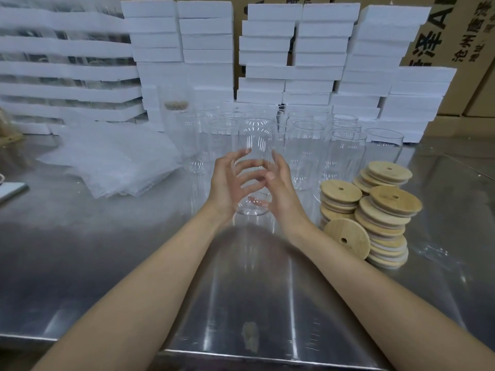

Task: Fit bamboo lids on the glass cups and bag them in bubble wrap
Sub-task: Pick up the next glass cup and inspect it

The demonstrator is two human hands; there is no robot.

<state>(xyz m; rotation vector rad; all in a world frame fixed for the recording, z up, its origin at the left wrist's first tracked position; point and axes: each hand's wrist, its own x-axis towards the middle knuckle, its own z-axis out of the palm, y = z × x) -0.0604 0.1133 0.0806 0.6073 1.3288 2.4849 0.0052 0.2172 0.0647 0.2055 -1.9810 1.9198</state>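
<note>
Head view: glass cup [254,140] clasped by your left hand [229,184] and right hand [284,195], fingers spread; hold upright, seat bamboo lid [341,190] squarely.

Lidless glass cup [254,140], stacked bamboo lids [385,207]

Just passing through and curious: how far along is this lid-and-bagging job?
Early, it seems. One cup at the back looks lidded and bagged. The left hand and right hand hold a bare glass cup. Still to do: the open cups behind, stacked bamboo lids, bubble-wrap bags.
</note>
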